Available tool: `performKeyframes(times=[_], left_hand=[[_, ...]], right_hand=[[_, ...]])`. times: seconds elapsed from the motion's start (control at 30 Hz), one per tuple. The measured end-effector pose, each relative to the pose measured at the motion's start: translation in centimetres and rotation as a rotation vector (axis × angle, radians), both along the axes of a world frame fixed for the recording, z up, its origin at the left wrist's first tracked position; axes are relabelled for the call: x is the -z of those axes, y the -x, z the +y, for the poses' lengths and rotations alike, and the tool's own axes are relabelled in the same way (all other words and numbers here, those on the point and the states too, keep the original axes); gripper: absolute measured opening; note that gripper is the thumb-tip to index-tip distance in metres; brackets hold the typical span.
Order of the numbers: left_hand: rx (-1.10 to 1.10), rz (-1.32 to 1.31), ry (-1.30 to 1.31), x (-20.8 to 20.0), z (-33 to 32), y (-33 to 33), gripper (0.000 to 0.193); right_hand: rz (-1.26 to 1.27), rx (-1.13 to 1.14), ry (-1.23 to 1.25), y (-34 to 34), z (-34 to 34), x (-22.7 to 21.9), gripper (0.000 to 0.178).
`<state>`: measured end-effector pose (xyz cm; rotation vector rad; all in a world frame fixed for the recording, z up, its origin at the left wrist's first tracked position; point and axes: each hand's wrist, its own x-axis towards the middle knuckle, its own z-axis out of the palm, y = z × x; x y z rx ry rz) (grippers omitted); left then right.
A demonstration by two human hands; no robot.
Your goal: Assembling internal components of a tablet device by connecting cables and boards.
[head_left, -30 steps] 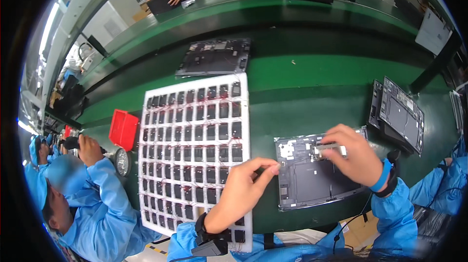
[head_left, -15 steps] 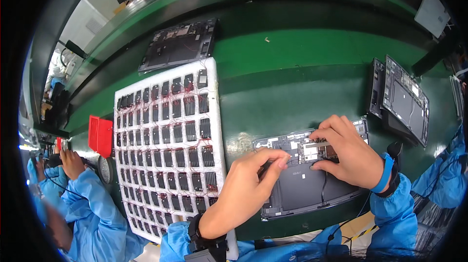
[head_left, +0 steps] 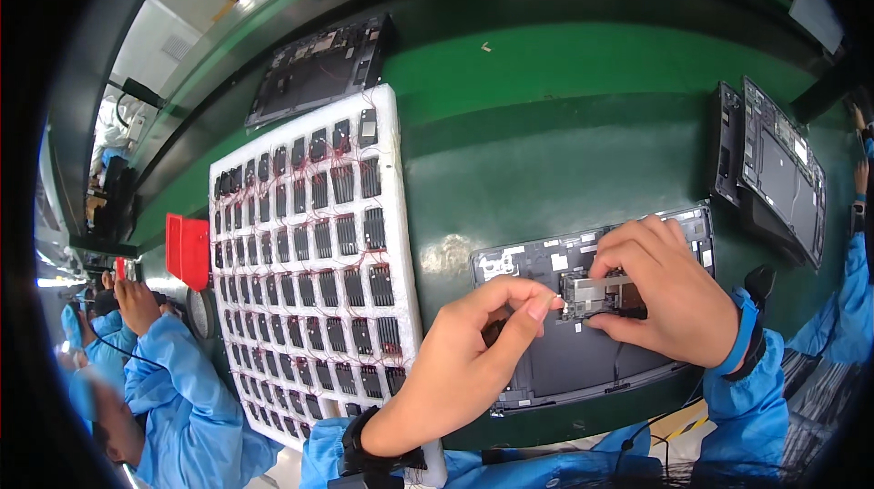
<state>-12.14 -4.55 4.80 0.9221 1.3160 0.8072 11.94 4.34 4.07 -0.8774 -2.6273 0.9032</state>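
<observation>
A dark grey laptop base [head_left: 546, 371] lies on the green bench with its inside facing up. Above its middle a small circuit board [head_left: 592, 298] with a silver plate is gripped at the right end by my right hand [head_left: 660, 293], thumb below and fingers above. My left hand [head_left: 501, 320] is pinched closed at the board's left edge; a tiny pale bit shows at its fingertips, too small to name. A blue wrist strap [head_left: 739, 330] circles my right wrist. Left of the base stands a white foam tray [head_left: 393, 188] with rows of black parts on red wires.
Another opened laptop base [head_left: 314, 75] lies behind the tray. At the right, laptop bases [head_left: 787, 170] lean against each other. A red bin [head_left: 187, 252] sits left of the tray, close to a co-worker's hand [head_left: 137, 307]. Green bench surface [head_left: 546, 152] stretches behind the laptop base.
The circuit board now sits lifted and tilted over the base, where before it lay flatter in it. My left fingertips have come to its left edge. The whole view has shifted slightly.
</observation>
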Motion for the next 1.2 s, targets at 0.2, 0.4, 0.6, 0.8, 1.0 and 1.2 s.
performKeyframes(times=[0.2, 0.4, 0.6, 0.8, 1.0, 1.2], left_hand=[[-0.054, 0.109, -0.099, 0.3, 0.1, -0.2, 0.019], [0.103, 0.697, -0.824, 2.1, 0.5, 0.6, 0.026], [0.321, 1.012, -1.089, 0.7, 0.2, 0.7, 0.048], [0.328, 1.107, -1.263, 1.3, 0.5, 0.7, 0.036], [0.371, 1.211, -1.267, 0.3, 0.4, 0.3, 0.038], [0.4, 1.258, -1.274, 0.2, 0.4, 0.1, 0.038]], right_hand=[[0.01, 0.003, -0.033, -0.3, 0.0, 0.3, 0.053], [0.098, 0.01, 0.096, -1.0, 0.3, 0.1, 0.038], [0.314, -0.051, 0.22, -1.2, 0.9, 0.5, 0.037], [0.29, -0.066, 0.123, -1.2, 0.7, 0.6, 0.04], [0.28, -0.049, 0.126, -1.1, 0.6, 0.8, 0.04], [0.255, -0.01, 0.149, -1.2, 0.7, 0.6, 0.038]])
